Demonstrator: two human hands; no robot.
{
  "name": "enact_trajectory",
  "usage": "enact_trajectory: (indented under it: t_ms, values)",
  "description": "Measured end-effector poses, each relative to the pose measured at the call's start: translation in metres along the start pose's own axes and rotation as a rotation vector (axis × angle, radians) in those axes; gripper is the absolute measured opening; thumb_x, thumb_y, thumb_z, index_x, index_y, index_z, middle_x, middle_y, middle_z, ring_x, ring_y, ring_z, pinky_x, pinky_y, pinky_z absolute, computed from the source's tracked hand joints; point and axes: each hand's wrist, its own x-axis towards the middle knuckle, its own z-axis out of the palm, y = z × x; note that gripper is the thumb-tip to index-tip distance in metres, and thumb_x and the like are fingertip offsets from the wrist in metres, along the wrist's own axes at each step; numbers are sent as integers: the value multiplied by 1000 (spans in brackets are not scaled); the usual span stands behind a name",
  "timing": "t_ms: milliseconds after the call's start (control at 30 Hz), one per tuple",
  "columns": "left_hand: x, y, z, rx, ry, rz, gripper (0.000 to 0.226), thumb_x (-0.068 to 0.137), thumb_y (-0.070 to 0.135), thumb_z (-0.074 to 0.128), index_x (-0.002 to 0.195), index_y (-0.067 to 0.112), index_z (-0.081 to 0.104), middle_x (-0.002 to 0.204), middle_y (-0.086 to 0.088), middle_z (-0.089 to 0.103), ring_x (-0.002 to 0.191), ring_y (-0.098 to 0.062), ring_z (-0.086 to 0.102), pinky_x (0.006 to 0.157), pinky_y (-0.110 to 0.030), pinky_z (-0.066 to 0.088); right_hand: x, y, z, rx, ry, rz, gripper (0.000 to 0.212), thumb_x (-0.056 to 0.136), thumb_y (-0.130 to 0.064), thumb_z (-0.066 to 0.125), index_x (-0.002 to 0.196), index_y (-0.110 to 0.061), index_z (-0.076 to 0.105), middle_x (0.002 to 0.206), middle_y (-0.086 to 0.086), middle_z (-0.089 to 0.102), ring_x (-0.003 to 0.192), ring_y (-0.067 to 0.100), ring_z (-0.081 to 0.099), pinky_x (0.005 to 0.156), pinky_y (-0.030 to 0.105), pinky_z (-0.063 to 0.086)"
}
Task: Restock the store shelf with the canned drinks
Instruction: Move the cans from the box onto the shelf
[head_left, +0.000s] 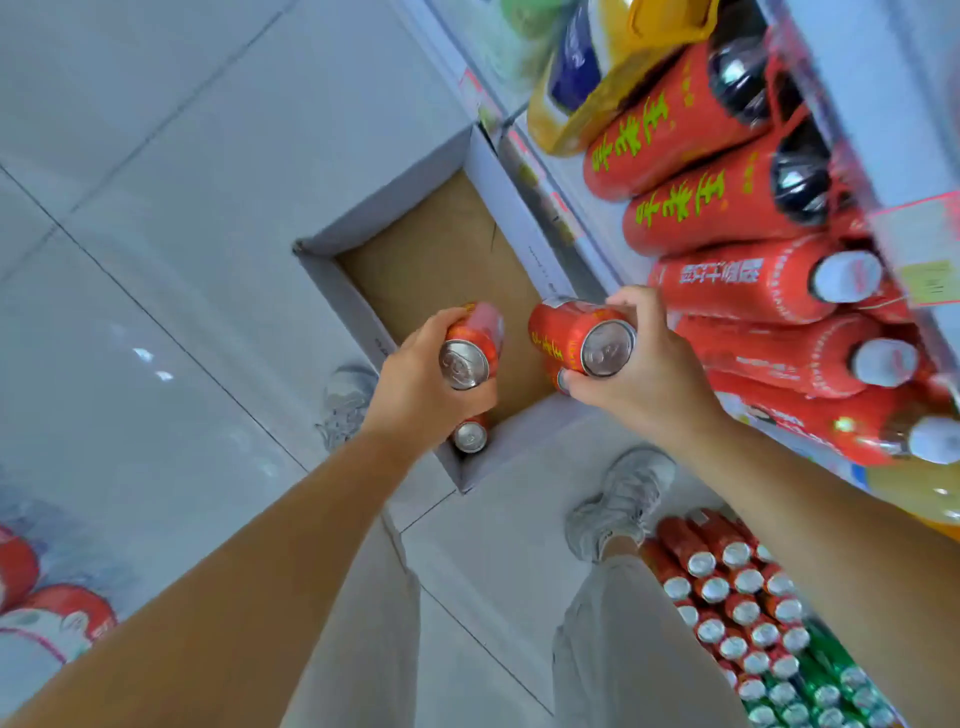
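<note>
The left hand (426, 382) holds one red can (475, 338) tight in curled fingers, and the right hand (647, 374) holds a second red can (574, 330) the same way, so two go at once. Both are up over the box (332, 293), likely headed for the shelf cans (727, 597) low on the right

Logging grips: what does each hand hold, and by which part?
Left hand grips a red can round its side. Right hand grips a second red can, also round its side near the lid.
</note>
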Motion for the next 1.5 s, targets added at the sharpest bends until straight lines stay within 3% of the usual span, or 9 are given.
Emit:
enact_trajectory:
  t_ms: [133, 267, 367, 533, 633, 833, 1033, 1167, 1500]
  values:
    - [-41, 99, -98, 38, 25, 130, 73, 66, 29, 83, 131, 32, 49, 104, 21, 54, 86, 7, 48, 73, -3, 34, -48, -91, -92, 85, 181, -57, 73, 58, -34, 83, 118, -23, 42, 101, -5, 60, 88, 19, 61, 74, 33, 46]
    - [-104, 197, -191, 115, 32, 270, 77, 59, 44, 78, 128, 32, 45, 105, 13, 65, 98, -18, 65, 80, -28, 47, -119, -179, -180, 164, 316, -42, 74, 58, -31, 87, 116, -32, 42, 95, -10, 61, 84, 16, 62, 73, 27, 46]
    - [-158, 262, -248, 233, 58, 400, 72, 63, 43, 80, 126, 32, 47, 102, 16, 63, 103, -21, 65, 76, -23, 41, -177, -228, -234, 264, 391, -86, 72, 53, -38, 82, 114, -41, 43, 96, -8, 68, 81, 25, 69, 68, 38, 55]
    - [-243, 359, -301, 353, 183, 684, 71, 54, 74, 56, 116, 42, 44, 91, 17, 66, 92, -15, 65, 69, -20, 39, -270, -282, -310, 364, 595, -257, 63, 61, -18, 84, 105, -47, 50, 92, -40, 61, 82, -16, 59, 69, 2, 41]
    - [-284, 412, -312, 375, 255, 858, 69, 51, 82, 42, 105, 39, 50, 75, 16, 62, 86, -12, 62, 57, -11, 34, -315, -299, -352, 417, 737, -319, 62, 59, -28, 77, 111, -47, 49, 99, -43, 57, 90, -16, 58, 77, 3, 42]
    - [-350, 505, -306, 448, 358, 1141, 73, 55, 86, 39, 102, 34, 57, 75, 10, 68, 76, -20, 68, 56, -24, 39, -388, -298, -424, 507, 1048, -377, 60, 48, -51, 71, 102, -46, 44, 98, -38, 58, 84, -7, 62, 73, 17, 49]
    - [-391, 576, -276, 382, 353, 1286, 60, 55, 84, 37, 96, 40, 46, 63, 14, 57, 64, -18, 55, 53, -24, 36, -447, -268, -488, 482, 1285, -407, 55, 57, -45, 73, 106, -46, 49, 101, -31, 61, 90, -4, 61, 76, 10, 47]
    - [-402, 605, -257, 275, 286, 1323, 57, 60, 80, 43, 93, 35, 53, 68, 15, 62, 65, -5, 58, 54, -24, 39, -461, -237, -531, 438, 1413, -320, 56, 63, -40, 74, 113, -47, 48, 103, -31, 60, 97, -1, 60, 87, 22, 47]
    - [-399, 644, -222, 277, 191, 1325, 54, 60, 79, 46, 89, 36, 59, 78, 21, 64, 76, 7, 57, 61, -23, 41, -419, -167, -624, 489, 1207, -128, 52, 76, -24, 77, 116, -27, 43, 105, -3, 62, 93, 11, 59, 73, 21, 40]
